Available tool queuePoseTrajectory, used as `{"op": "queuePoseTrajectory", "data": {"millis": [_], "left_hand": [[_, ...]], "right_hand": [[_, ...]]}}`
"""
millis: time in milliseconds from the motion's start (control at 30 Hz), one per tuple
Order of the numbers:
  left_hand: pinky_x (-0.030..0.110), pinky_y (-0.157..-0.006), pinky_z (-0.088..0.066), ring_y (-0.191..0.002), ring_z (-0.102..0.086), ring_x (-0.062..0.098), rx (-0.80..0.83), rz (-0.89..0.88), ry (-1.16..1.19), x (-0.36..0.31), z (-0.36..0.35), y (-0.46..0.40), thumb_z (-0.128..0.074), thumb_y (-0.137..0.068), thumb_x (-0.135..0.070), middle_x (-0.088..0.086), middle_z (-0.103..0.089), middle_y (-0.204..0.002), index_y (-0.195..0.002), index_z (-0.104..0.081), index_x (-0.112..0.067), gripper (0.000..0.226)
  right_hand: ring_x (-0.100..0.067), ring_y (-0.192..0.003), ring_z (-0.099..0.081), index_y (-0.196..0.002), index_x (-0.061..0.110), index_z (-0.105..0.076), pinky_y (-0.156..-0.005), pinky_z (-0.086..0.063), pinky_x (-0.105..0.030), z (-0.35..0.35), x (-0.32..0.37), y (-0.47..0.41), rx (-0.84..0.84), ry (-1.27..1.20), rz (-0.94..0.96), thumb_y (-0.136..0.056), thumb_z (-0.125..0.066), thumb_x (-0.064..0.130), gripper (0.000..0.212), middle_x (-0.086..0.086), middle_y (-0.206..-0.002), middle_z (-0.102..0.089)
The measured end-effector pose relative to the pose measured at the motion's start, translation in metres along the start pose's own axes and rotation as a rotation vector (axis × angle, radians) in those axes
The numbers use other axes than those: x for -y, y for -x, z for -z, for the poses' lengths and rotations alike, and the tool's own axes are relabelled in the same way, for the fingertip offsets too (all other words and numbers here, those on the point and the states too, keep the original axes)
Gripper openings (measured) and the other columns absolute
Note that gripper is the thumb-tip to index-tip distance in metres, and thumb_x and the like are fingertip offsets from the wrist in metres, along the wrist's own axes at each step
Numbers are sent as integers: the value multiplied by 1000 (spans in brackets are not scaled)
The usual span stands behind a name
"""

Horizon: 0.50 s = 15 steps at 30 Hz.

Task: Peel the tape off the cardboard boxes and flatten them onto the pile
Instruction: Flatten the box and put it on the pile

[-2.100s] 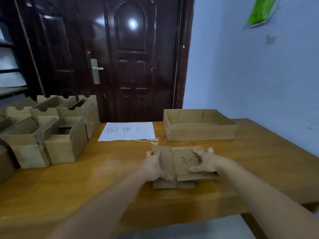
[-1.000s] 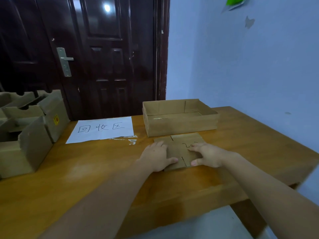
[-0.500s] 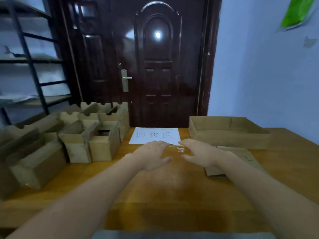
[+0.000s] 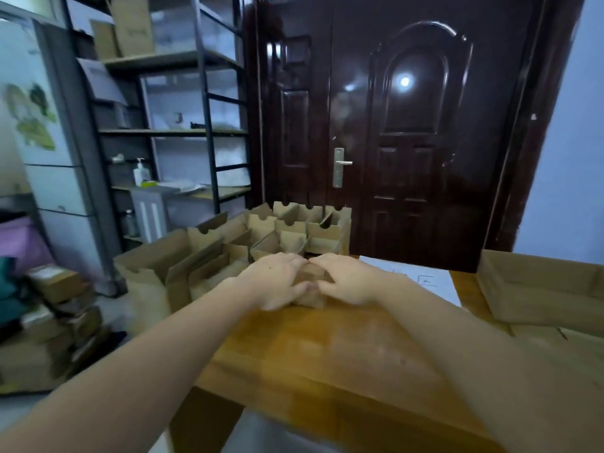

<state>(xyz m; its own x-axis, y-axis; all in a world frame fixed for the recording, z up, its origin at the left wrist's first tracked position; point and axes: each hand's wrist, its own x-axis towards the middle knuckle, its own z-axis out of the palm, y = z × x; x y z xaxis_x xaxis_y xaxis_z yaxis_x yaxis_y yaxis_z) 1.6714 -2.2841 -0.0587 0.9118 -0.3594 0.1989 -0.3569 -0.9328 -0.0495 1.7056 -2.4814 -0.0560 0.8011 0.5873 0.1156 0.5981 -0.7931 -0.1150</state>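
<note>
The work surface is a varnished wooden bench (image 4: pixel 343 351) set in front of a dark brown panelled door (image 4: pixel 408 132); a pale blue wall (image 4: pixel 581 142) closes the right side and a metal shelving rack (image 4: pixel 183 132) stands at the left. Both hands meet over a small cardboard box (image 4: pixel 310 286) standing on the bench near its left end. The left hand (image 4: pixel 277 282) covers the box's left side and the right hand (image 4: pixel 349 279) its right side; the fingers of both curl down over its top and sides, gripping it, though motion blur hides the exact contact. Behind and to the left of the held box, a cluster of open cardboard boxes (image 4: pixel 261 233) with raised flaps occupies the bench end. A white paper sheet (image 4: pixel 425 282) with handwriting lies just right of the hands. A shallow cardboard tray (image 4: pixel 539 289) sits at the far right, with flattened cardboard (image 4: pixel 575 338) lying in front of it.
</note>
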Motion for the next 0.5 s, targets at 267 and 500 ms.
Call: {"op": "queuePoseTrajectory", "data": {"millis": [267, 500], "left_hand": [[42, -115, -40, -137, -47, 24, 21, 261, -147, 102, -10, 50, -43, -102, -55, 4, -47, -153, -153, -39, -22, 61], [41, -107, -47, -124, -56, 24, 35, 390, -128, 132, -34, 65, -42, -105, -49, 3, -58, -138, -145, -50, -19, 50]], "right_hand": [[-25, -135, -48, -157, 26, -32, -109, -44, -43, -33, 87, -89, 56, -32, 143, -100, -49, 41, 61, -2, -154, -43], [-25, -152, -25, -162, 23, -20, -122, -30, -44, -68, 122, -133, 46, 18, 185, -104, -47, 29, 64, -1, -169, -18]]}}
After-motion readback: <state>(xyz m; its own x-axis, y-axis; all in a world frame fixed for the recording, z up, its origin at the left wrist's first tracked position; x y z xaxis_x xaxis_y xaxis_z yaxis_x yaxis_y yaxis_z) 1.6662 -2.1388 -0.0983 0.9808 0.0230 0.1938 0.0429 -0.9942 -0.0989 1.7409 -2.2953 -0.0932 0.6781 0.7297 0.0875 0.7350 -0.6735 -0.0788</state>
